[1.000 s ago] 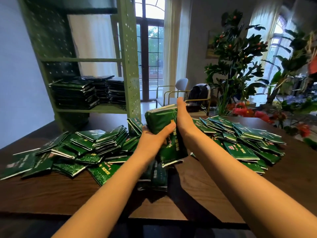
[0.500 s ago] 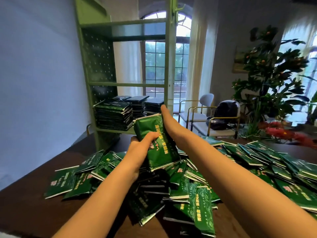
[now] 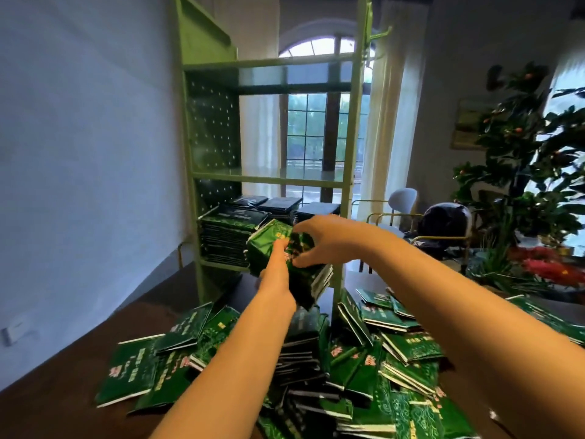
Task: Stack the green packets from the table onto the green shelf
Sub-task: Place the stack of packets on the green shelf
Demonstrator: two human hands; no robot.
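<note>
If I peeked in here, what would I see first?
Two hands, the left hand and the right hand, grip a thick bundle of green packets in the middle, in front of the tall green shelf. Below them a big messy heap of packets covers the dark table, and neat stacks sit on the shelf's lowest board.

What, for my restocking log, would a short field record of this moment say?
held: bundle of packets, raised in front of the lowest shelf level
left hand: grips the bundle from below
right hand: grips the bundle from above
green shelf: stacked packets on the lowest level
table: loose packets heaped, not yet shelved
</note>
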